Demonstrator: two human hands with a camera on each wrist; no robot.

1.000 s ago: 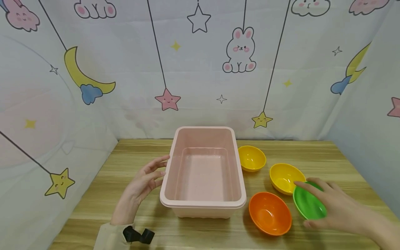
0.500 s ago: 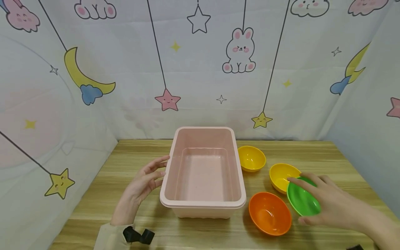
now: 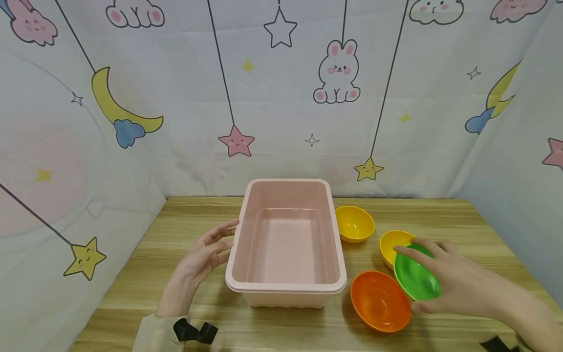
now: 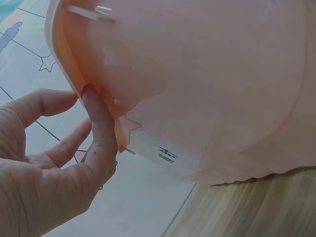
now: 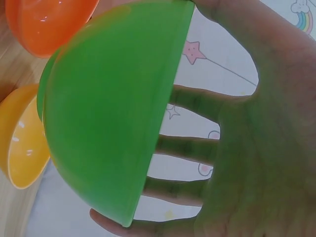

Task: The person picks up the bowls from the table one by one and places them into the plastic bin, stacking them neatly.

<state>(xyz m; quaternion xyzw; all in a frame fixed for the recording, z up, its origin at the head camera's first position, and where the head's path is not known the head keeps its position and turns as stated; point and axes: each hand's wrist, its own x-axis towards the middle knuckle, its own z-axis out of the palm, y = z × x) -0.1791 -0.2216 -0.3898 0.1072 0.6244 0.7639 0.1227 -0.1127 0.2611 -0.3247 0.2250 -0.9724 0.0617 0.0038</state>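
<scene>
A pale pink plastic tub (image 3: pixel 286 287) stands on the table, its inside bare. At the tub's left rim, my left hand (image 3: pixel 204 256) pinches the edge, with thumb and fingertips at the lip in the left wrist view. My right hand (image 3: pixel 464 286) holds a green bowl (image 3: pixel 415 279), spanning its rim with thumb and spread fingers. Seen from the right wrist, the bowl's rounded outside (image 5: pixel 108 108) faces the camera, with the fingers passing behind its rim. The green bowl overlaps the nearer yellow bowl (image 3: pixel 391 243) in the head view.
An orange bowl (image 3: pixel 380 302) sits between the tub and my right hand. Another yellow bowl (image 3: pixel 354 224) stands close to the tub's right side, farther back. Behind the wooden table (image 3: pixel 176 293) hangs a printed cloth (image 3: pixel 281 98).
My right hand has carried the green bowl left and slightly away from me, toward the tub, so it covers more of the yellow bowl. My left hand and the tub stay put.
</scene>
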